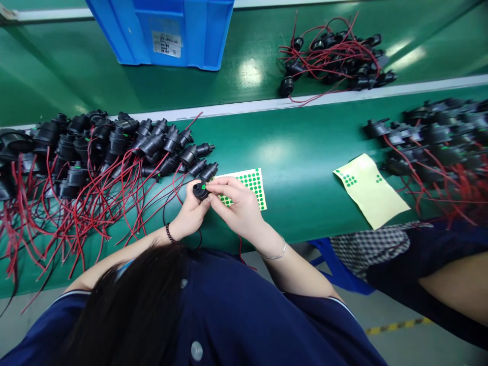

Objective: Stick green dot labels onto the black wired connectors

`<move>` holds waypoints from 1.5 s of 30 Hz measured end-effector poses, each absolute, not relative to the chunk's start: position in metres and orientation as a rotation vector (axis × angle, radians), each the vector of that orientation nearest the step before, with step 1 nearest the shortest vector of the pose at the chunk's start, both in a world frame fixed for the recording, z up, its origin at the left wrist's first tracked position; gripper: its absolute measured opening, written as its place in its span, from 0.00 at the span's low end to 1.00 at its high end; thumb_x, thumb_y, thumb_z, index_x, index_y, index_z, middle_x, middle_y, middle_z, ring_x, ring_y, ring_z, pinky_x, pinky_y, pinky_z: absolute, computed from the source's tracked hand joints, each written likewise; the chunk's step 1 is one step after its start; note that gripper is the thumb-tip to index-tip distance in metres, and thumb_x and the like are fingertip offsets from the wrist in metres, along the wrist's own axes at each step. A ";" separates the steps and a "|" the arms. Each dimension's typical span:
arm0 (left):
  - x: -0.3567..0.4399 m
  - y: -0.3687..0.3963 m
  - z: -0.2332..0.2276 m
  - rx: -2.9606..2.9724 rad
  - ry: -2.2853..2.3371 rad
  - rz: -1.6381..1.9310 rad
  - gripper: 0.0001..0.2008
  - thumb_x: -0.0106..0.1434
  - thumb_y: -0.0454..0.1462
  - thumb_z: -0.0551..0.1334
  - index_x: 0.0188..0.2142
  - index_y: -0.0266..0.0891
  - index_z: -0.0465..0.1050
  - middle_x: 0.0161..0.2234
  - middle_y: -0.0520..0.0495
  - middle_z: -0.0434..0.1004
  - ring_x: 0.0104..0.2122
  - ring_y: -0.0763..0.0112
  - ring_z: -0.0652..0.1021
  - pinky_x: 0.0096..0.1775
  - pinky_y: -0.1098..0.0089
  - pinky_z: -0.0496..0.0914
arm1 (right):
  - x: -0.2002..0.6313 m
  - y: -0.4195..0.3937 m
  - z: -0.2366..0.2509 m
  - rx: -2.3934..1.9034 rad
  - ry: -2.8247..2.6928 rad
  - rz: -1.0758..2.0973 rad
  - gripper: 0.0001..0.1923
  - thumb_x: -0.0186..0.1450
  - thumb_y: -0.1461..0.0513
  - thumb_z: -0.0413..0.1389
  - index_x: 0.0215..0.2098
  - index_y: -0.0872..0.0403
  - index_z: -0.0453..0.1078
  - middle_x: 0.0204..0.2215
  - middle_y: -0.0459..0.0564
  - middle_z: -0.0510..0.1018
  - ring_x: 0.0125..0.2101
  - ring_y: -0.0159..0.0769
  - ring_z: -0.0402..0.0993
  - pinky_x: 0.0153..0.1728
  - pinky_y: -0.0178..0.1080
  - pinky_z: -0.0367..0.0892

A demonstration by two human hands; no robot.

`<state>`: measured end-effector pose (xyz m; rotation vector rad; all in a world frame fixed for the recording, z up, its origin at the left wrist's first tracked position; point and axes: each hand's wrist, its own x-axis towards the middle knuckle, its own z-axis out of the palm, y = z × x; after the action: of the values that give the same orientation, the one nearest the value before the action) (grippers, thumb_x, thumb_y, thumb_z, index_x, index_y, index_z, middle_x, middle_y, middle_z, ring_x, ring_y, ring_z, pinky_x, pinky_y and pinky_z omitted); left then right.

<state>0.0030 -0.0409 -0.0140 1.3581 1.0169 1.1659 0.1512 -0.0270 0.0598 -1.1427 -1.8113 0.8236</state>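
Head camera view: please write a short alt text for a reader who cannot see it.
Two hands, the left hand and right hand, hold a small black part bearing a green dot over a green table. A sticker sheet lies beneath; black parts with red wires are piled at left.

Sticker sheet (249, 185) lies right of connector pile (95, 152).

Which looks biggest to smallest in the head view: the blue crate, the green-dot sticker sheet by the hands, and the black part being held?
1. blue crate
2. green-dot sticker sheet
3. black part

The crate's top is cut off.
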 end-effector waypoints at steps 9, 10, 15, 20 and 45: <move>0.001 -0.038 0.005 1.743 1.085 1.314 0.13 0.72 0.39 0.56 0.52 0.44 0.55 0.48 0.44 0.67 0.48 0.67 0.74 0.51 0.61 0.71 | 0.157 -0.034 0.057 -0.945 -1.889 0.591 0.12 0.66 0.70 0.55 0.44 0.52 0.76 0.42 0.55 0.82 0.44 0.38 0.81 0.45 0.44 0.80; 0.001 -0.037 0.005 1.805 1.079 1.369 0.13 0.71 0.37 0.56 0.53 0.44 0.55 0.47 0.44 0.67 0.48 0.68 0.74 0.50 0.61 0.71 | 0.158 -0.035 0.058 -0.943 -1.858 0.625 0.13 0.66 0.70 0.56 0.44 0.52 0.77 0.42 0.54 0.82 0.43 0.38 0.81 0.45 0.43 0.80; -0.001 -0.037 0.005 2.033 1.086 1.516 0.13 0.69 0.35 0.56 0.52 0.45 0.57 0.45 0.45 0.70 0.45 0.67 0.75 0.45 0.63 0.72 | 0.161 -0.043 0.057 -0.935 -1.734 0.699 0.15 0.64 0.72 0.55 0.42 0.50 0.78 0.39 0.52 0.83 0.40 0.37 0.82 0.41 0.42 0.81; -0.003 -0.039 0.004 2.126 1.129 1.461 0.09 0.69 0.35 0.57 0.47 0.46 0.60 0.43 0.47 0.72 0.42 0.67 0.75 0.43 0.63 0.73 | 0.161 -0.050 0.049 -0.885 -1.712 0.698 0.17 0.62 0.73 0.55 0.43 0.49 0.77 0.40 0.52 0.83 0.40 0.37 0.82 0.40 0.42 0.81; -0.229 -0.076 0.177 1.412 2.561 1.050 0.17 0.59 0.43 0.65 0.45 0.36 0.71 0.33 0.49 0.76 0.32 0.71 0.75 0.38 0.68 0.71 | 0.191 -0.013 0.054 -1.037 -1.522 0.559 0.10 0.60 0.69 0.63 0.40 0.53 0.80 0.39 0.52 0.82 0.39 0.41 0.79 0.41 0.46 0.72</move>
<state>-0.2293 -0.0755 0.1772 1.4119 2.5609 1.0497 0.1906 -0.0128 0.0539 -1.0366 -1.5218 0.5590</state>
